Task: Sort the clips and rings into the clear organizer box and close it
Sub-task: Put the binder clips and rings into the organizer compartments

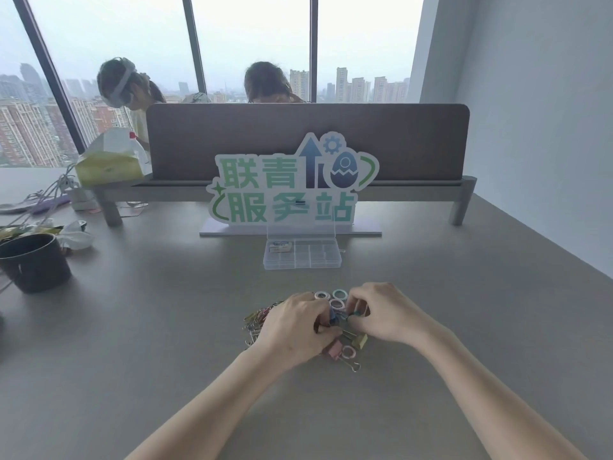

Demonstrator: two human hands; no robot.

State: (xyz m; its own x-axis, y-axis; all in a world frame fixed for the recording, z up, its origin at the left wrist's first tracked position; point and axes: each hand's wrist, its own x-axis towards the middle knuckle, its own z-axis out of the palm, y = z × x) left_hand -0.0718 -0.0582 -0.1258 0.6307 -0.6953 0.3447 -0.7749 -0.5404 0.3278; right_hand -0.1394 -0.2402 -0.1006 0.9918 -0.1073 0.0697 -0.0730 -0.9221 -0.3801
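**Inspector:** Start with the box.

**Assistant:** The clear box [302,257] sits on the gray table [166,327], lid [301,231] raised upright, just in front of the green-lettered sign [292,184]. One far-left compartment holds a small white label or card [280,248]; the other compartments look bare (the plastic is see-through, so I cannot be certain).

**Inspector:** And the loose items?

**Assistant:** The pile of clips [262,322] lies nearer the person than the box, well apart from it. Three rings [339,294] lie at the pile's far edge, toward the box. A pink clip [335,350], a pink ring [348,352] and a yellow clip [360,341] lie at the near edge.

**Inspector:** Hands?

**Assistant:** The left hand [293,327] rests over the pile, fingers curled, pinching what appears to be a blue clip [332,317]. The right hand [381,313] has fingertips curled in beside it, pinching a small greenish clip [356,313]. The two hands nearly touch.

**Inspector:** Surroundings?

**Assistant:** A dark cup [34,262] stands far left of the box. A brown divider [308,141] rises behind the sign, with two people seated beyond it.
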